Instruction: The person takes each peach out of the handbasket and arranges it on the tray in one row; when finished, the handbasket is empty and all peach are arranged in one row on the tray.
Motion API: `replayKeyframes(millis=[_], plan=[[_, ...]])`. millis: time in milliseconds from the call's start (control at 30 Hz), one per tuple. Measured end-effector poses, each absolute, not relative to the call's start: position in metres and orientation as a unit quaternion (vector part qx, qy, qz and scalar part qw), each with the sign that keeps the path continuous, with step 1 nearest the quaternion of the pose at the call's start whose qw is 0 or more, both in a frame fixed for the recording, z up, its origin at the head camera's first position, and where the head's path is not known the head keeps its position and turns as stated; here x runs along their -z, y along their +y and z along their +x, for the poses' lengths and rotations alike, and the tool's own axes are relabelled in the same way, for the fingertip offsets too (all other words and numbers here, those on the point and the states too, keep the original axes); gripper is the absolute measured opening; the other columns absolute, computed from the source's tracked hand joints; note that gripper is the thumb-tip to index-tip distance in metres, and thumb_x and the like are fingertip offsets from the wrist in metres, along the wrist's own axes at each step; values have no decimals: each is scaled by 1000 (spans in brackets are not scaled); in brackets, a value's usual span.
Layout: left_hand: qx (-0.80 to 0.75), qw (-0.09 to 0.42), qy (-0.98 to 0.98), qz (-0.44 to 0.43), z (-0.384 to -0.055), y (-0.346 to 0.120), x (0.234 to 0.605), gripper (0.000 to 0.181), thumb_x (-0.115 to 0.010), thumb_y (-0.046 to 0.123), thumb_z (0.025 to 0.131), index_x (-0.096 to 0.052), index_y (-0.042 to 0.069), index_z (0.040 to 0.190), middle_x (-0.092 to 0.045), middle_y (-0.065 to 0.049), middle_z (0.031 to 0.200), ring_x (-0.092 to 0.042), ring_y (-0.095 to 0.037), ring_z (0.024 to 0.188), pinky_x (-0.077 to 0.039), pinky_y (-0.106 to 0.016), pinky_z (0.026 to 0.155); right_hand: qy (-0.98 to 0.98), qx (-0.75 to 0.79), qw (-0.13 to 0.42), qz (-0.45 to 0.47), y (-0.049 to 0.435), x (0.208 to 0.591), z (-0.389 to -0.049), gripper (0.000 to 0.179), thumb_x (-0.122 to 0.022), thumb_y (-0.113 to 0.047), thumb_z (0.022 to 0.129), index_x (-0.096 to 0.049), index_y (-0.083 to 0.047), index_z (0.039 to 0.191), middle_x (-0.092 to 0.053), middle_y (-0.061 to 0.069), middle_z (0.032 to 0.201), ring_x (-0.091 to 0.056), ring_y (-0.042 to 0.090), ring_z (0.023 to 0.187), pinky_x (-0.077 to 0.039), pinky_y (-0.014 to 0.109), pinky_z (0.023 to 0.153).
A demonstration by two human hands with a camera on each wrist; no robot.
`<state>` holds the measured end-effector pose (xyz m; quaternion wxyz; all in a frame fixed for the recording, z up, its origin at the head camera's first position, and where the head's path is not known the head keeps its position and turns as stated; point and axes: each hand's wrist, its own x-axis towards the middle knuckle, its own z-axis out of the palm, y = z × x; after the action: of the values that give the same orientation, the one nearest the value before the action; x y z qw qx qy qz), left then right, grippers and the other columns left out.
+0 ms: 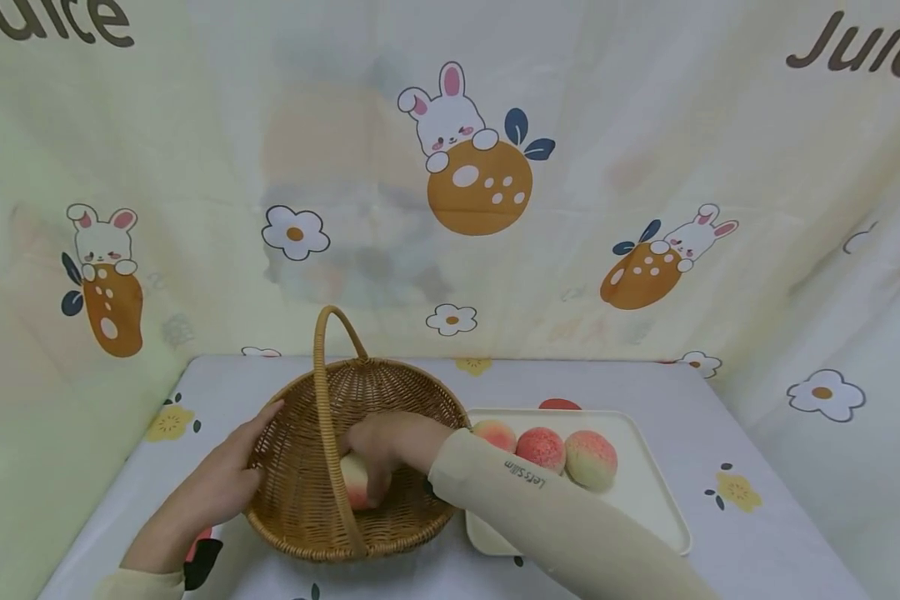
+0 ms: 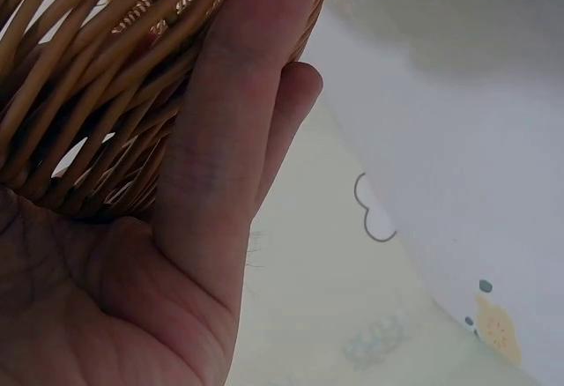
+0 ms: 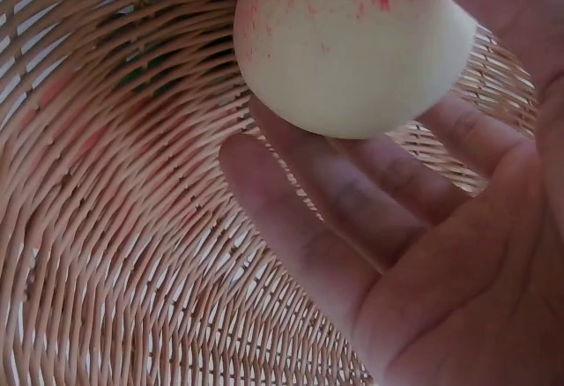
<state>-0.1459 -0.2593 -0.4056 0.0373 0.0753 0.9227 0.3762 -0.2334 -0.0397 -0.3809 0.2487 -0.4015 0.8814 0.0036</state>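
A brown wicker basket (image 1: pixel 292 450) with a tall arched handle stands tilted toward me on the table. My right hand (image 1: pixel 393 442) reaches inside it and holds a peach (image 1: pixel 355 481), pale yellow with red specks. In the right wrist view, the fingers (image 3: pixel 322 192) lie along the peach's (image 3: pixel 352 51) underside and the thumb crosses its upper right. My left hand (image 1: pixel 225 467) rests against the basket's left side, near the rim. Straight fingers (image 2: pixel 220 139) lie along the wicker wall (image 2: pixel 79 77) in the left wrist view.
Right of the basket, a white tray (image 1: pixel 648 500) bears a row of peaches (image 1: pixel 591 460), partly covered by my right sleeve (image 1: pixel 540 500). A printed cloth covers the table (image 1: pixel 750 550). Behind it hangs a curtain (image 1: pixel 570 275) with rabbits and flowers.
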Motion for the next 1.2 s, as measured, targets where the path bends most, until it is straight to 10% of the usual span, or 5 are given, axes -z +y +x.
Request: replayKeyframes(millis=[500, 800, 1200], plan=[[-375, 27, 923, 86, -144, -260, 408, 85, -48, -15, 82, -20, 1, 160, -26, -35, 157, -26, -55, 142, -28, -71, 107, 876, 153, 217, -402, -2, 351, -253, 51, -88, -38, 68, -63, -25, 110, -63, -11, 96, -60, 10, 84, -52, 28, 70], [-377, 23, 922, 83, -142, -263, 409, 86, -48, -15, 81, -20, 0, 160, -26, -35, 156, -25, -56, 141, -25, -70, 108, 832, 349, 198, -383, 64, 310, -264, 56, -83, -34, 77, -58, -19, 125, -61, -1, 118, -64, 16, 103, -56, 36, 85], [-388, 31, 918, 79, -140, -263, 409, 86, -47, -15, 80, -19, 0, 160, -24, -35, 157, -23, -55, 142, -23, -70, 110, 816, 479, 97, -308, 197, 346, -260, 42, -68, -16, 92, -59, -3, 131, -67, 10, 114, -66, 25, 100, -56, 36, 84]])
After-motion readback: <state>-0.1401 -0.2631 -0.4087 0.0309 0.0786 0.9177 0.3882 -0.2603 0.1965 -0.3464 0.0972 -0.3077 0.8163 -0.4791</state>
